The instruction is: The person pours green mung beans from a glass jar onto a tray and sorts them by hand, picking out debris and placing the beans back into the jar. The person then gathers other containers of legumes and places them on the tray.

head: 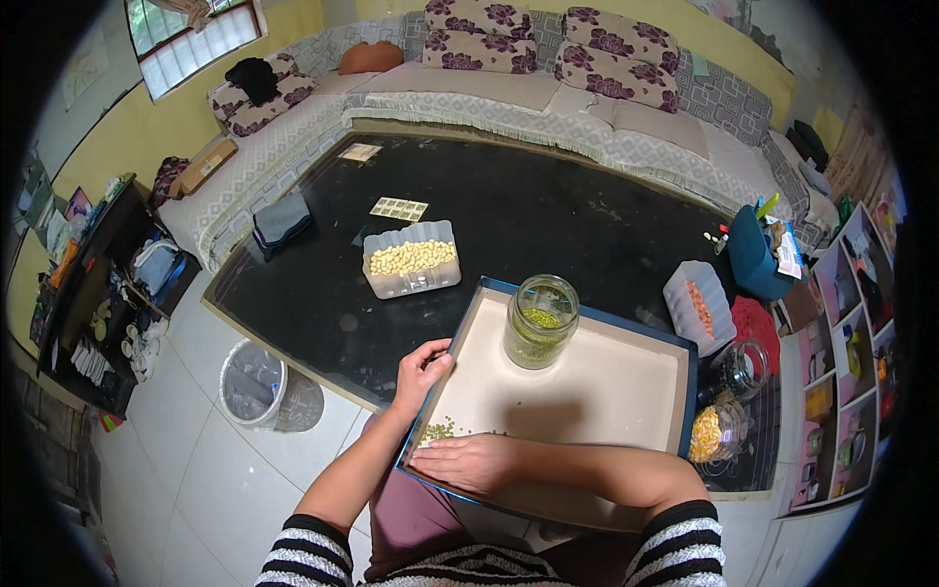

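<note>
A shallow cardboard box lid (623, 352) with a blue rim lies tilted across the table's near edge and over my lap. My left hand (423, 374) holds its left rim, thumb on top. Flat on the bottom of the lid, my right hand (466, 462) rests with fingers together beside a small scatter of green mung beans (440, 429) in the near left corner. What is under its palm is hidden. An open glass jar (541, 323), partly filled with mung beans, stands upright in the lid's far part.
On the black table (513, 198) stand a plastic container of pale yellow beans (411, 257), a container of reddish peanuts (699, 308), a jar of corn kernels (715, 436) and a teal bin (759, 253). A waste bin (253, 385) stands on the floor at left.
</note>
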Available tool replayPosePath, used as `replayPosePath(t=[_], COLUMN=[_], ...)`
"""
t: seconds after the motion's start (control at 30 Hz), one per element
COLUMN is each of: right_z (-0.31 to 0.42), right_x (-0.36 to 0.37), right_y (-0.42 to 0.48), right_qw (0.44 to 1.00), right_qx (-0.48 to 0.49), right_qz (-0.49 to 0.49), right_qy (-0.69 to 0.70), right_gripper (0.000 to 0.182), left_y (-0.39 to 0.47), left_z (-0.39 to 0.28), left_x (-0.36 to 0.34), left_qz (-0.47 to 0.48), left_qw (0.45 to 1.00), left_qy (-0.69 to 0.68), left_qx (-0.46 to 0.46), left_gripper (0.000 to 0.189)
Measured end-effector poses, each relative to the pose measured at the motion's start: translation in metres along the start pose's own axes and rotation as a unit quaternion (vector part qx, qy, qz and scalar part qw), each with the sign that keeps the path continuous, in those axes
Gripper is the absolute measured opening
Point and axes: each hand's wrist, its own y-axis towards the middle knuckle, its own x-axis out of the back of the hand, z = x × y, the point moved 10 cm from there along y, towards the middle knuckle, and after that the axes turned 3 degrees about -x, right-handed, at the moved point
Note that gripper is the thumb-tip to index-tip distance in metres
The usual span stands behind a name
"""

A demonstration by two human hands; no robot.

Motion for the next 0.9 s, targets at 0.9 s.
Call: replayPosePath(t=[0.9], right_z=[-0.04], right_x=[0.008], right_y=[-0.016], right_qw=[0.989], right_qx=[-0.144], right_qz=[0.01], right_qy=[0.01], right_gripper=[0.057], left_y=[0.0], left_z=[0.003], left_x=[0.001], left_qz=[-0.005], left_qw=[1.0], left_qy=[-0.011], left_qx=[0.011], left_gripper=[0.03])
